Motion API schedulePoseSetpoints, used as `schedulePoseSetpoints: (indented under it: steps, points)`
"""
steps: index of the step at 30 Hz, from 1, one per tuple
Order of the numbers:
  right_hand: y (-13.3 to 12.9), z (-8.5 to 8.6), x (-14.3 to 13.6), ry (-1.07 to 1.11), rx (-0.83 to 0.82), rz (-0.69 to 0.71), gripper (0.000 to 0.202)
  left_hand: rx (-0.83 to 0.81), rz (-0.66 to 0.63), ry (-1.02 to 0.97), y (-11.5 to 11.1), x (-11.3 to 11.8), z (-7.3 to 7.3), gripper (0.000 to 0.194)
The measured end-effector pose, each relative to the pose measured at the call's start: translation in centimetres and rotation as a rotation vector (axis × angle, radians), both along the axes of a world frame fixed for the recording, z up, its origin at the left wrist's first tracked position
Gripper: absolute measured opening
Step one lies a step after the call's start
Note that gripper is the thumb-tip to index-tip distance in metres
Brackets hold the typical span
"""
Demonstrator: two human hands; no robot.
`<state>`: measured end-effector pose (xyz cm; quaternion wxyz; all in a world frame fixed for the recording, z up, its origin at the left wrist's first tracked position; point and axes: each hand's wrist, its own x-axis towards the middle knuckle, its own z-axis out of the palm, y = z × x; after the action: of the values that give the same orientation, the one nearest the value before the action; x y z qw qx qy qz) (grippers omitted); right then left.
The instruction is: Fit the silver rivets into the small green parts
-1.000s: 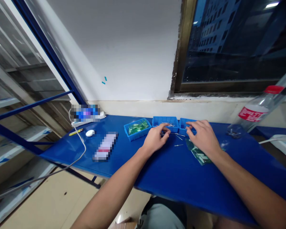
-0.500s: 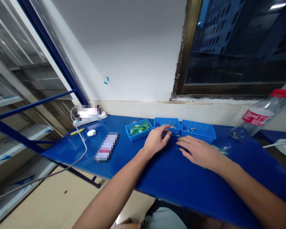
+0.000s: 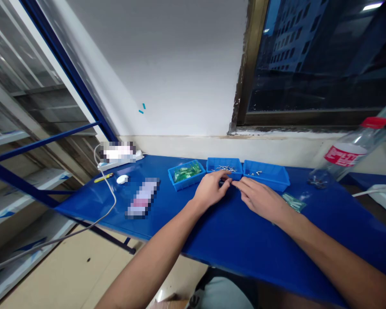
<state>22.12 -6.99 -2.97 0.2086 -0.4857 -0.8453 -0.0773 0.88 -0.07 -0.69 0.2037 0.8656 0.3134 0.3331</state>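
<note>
My left hand (image 3: pixel 211 189) is closed in front of the middle blue bin (image 3: pixel 209 165), its thumb and fingers bent around thin metal pins (image 3: pixel 222 182) that show only in part. Close beside it, my right hand (image 3: pixel 260 198) points its fingers at the left fingertips. Those right fingers are pressed together, and what lies between them is hidden. Thin silvery metal pins (image 3: pixel 225 168) lie loose in the middle bin. In the right blue bin (image 3: pixel 276 178) are a few small metal pieces (image 3: pixel 257 173).
A left blue bin (image 3: pixel 180 187) holds green plastic packets (image 3: pixel 187 171). By my right wrist lies a clear packet (image 3: pixel 293 201). A bottle (image 3: pixel 344 156) stands at the right. Leftward are a blurred-out flat item (image 3: pixel 144 197), white mouse-shaped object (image 3: pixel 122 179), yellow cutter (image 3: pixel 103 178) and cable (image 3: pixel 114 201).
My right hand has moved left to my left hand and its fingers have drawn together. The thin pin visible between the hands is now hidden. My left hand stays almost in place.
</note>
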Motion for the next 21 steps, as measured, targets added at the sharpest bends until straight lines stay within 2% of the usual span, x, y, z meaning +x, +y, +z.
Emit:
schedulePoseSetpoints:
  steps: [2, 6, 12, 15, 21]
  points:
    - [0.3, 0.3, 0.2, 0.090, 0.024, -0.013, 0.044, 0.009, -0.002, 0.001, 0.0, 0.0, 0.0, 0.031]
    - [0.8, 0.5, 0.5, 0.332, 0.041, -0.054, 0.026, -0.008, -0.024, 0.003, -0.3, 0.1, 0.2, 0.034]
    - [0.7, 0.3, 0.2, 0.661, -0.048, -0.113, 0.012, -0.128, -0.125, -0.015, -1.1, 0.2, 0.6, 0.039]
    - [0.5, 0.3, 0.0, 0.720, -0.068, -0.103, 0.013, -0.188, -0.143, -0.058, -1.1, 0.3, 0.6, 0.032]
    - [0.4, 0.4, -0.5, 0.718, -0.080, -0.037, 0.015, -0.250, -0.084, -0.159, -0.5, 0.5, 0.2, 0.025]
